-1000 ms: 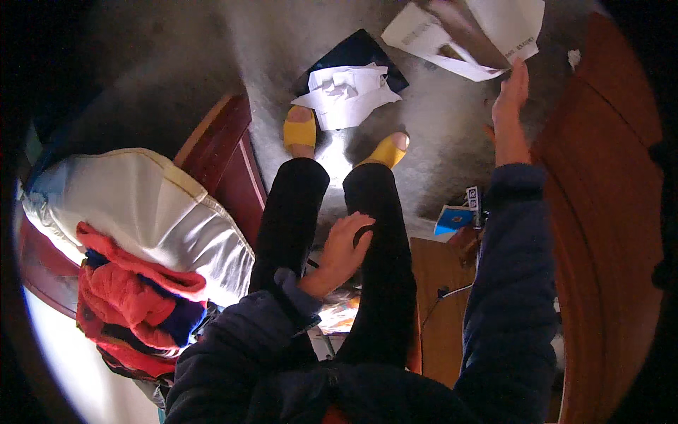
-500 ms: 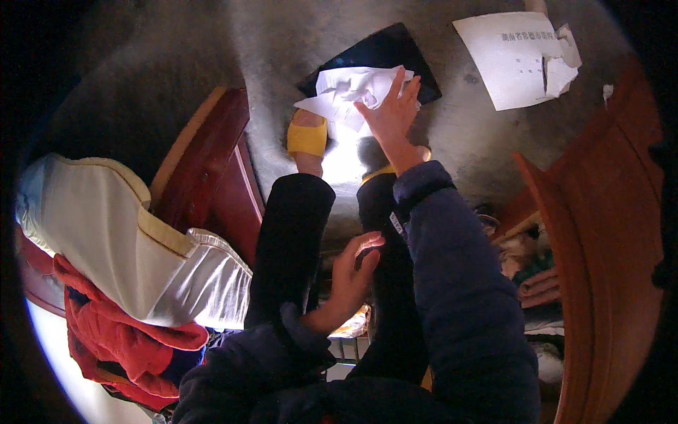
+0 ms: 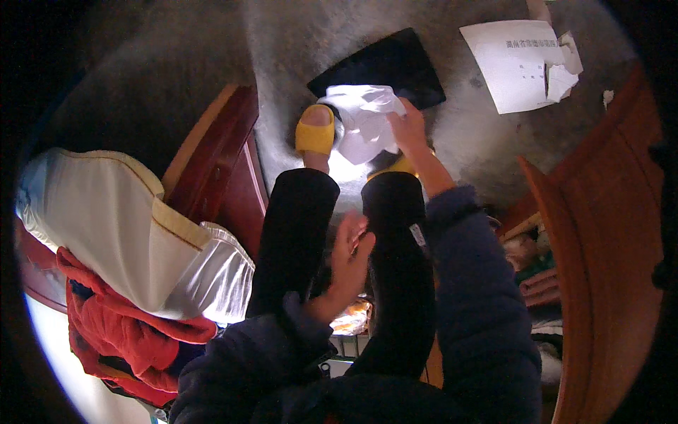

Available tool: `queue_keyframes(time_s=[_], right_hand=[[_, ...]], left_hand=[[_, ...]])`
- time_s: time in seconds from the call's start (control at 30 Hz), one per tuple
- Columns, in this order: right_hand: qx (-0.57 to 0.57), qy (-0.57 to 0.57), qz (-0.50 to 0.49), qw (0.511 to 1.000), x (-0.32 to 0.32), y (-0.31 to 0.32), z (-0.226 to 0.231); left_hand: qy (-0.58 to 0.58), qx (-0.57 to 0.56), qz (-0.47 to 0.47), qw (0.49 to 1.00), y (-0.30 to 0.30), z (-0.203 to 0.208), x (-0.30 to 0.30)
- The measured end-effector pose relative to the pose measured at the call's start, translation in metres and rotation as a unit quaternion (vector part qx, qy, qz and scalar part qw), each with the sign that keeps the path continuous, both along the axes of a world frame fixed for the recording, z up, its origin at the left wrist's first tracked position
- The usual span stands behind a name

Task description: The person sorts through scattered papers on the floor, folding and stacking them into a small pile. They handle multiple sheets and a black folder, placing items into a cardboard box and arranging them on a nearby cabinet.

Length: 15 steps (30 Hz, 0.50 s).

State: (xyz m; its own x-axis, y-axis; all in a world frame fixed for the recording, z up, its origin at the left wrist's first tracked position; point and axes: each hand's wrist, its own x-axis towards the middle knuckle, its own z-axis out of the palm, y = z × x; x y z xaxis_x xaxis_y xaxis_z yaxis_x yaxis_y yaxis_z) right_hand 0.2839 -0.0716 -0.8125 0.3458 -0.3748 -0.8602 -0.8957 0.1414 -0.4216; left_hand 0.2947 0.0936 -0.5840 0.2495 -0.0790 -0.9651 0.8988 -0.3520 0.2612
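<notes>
Far left: white cloth (image 3: 113,205) with pale edging; red garment (image 3: 138,346) heaped at the near side. Next: dark-red wooden panel (image 3: 229,152), tilted. Then yellow slipper (image 3: 314,138) on grey floor (image 3: 289,63), worn on left foot. Left hand (image 3: 346,258) over gap between black trouser legs (image 3: 289,233); fingers loosely spread, blurred, nothing visible held. Centre, far: creased white paper (image 3: 361,124), just right of slipper, overlapping near edge of flat black sheet (image 3: 388,67). Right hand (image 3: 411,131) at paper's right edge; fingers narrow, apparently pinching edge. Far right, well apart: torn white sheet (image 3: 505,71), printed, ragged on right side. Rightmost: reddish-brown wooden panel (image 3: 611,247).

Risks, judged: tearing at right edge from one-sided pull on creased paper; slipping free from too shallow a pinch; snagging on slipper from closeness; dragging of black sheet through contact.
</notes>
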Motion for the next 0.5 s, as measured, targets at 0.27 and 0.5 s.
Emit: queue_keyframes(time_s=[0.27,0.5], right_hand=[[0.288,-0.030,-0.076,0.954,-0.038,0.001,0.167],[0.140,-0.045,0.229,0.962,-0.054,0.029,0.225]], left_hand=[[0.011,0.009,0.128,0.992,-0.013,-0.008,0.006],[0.040,0.084,0.128,0.987,-0.016,-0.016,-0.006]])
